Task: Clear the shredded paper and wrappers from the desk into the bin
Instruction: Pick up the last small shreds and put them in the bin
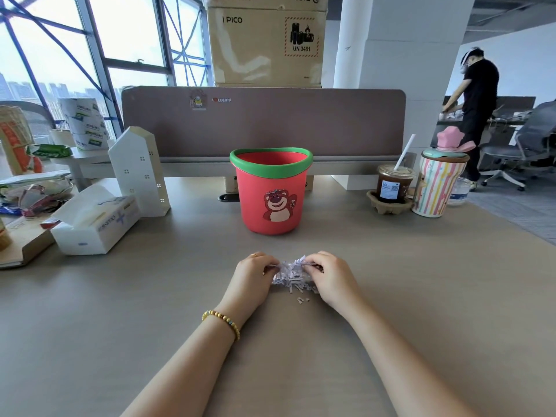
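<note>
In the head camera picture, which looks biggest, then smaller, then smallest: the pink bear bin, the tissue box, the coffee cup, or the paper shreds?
1. Tissue box and pink bear bin: look about alike, too close to rank.
2. Coffee cup and paper shreds: similar, and the shreds sit nearer the camera, so unsure.

Bright daylight from the window (45, 40) — soft shadows, wide-angle bending at edges.

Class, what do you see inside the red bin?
Only the bare red inner wall near the rim of the red bin shows. Its bottom is hidden by the front wall, so any contents cannot be seen.
</note>
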